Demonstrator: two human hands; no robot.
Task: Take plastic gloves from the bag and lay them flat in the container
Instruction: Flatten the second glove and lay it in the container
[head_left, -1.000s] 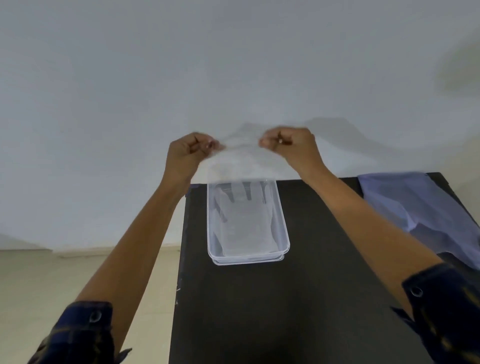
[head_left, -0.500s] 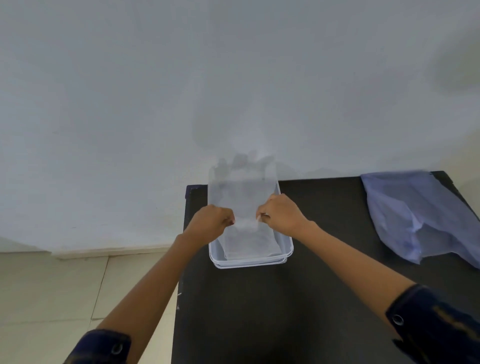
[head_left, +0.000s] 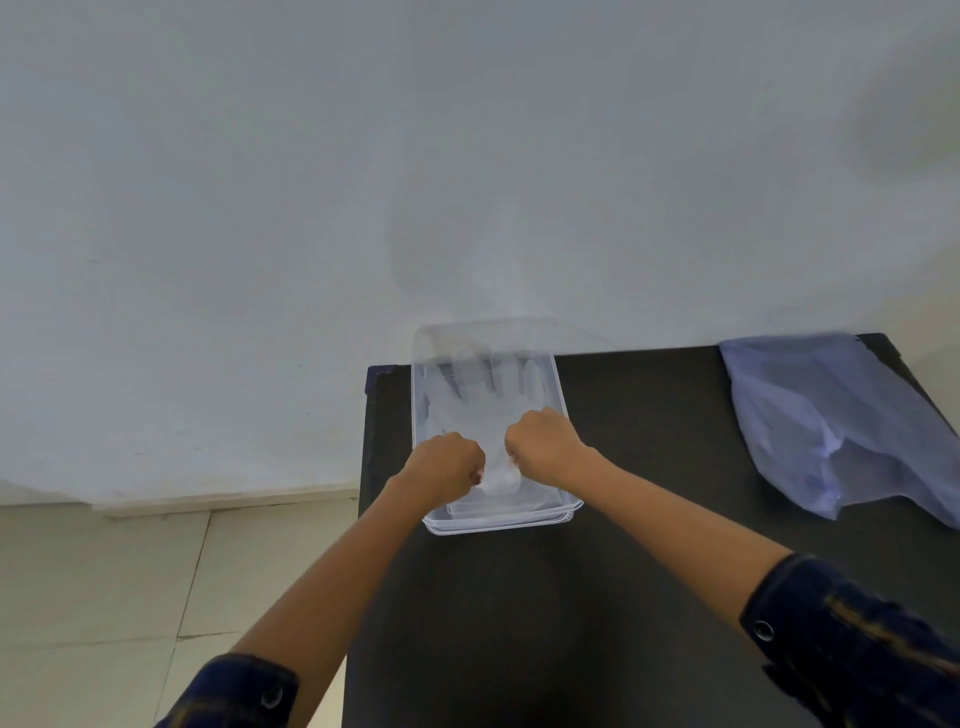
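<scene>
A clear rectangular plastic container (head_left: 569, 512) stands at the back left of a black table. A see-through plastic glove (head_left: 475, 400) lies spread inside it, fingers pointing to the far end. My left hand (head_left: 447, 467) and my right hand (head_left: 543, 444) are both down in the near half of the container, each pinching the glove's cuff edge between closed fingers. The cuff bunches up between the two hands. A pale lilac plastic bag (head_left: 821, 421) lies crumpled at the table's right side, well apart from both hands.
The black table (head_left: 597, 597) ends at a white wall right behind the container. Its left edge runs just beside the container, with a tiled floor (head_left: 130, 597) below. Dark checked sleeves cover both forearms near the bottom corners.
Both hands came down from in front of the wall into the container, carrying the glove with them. The glove went from hanging upright to lying in the container.
</scene>
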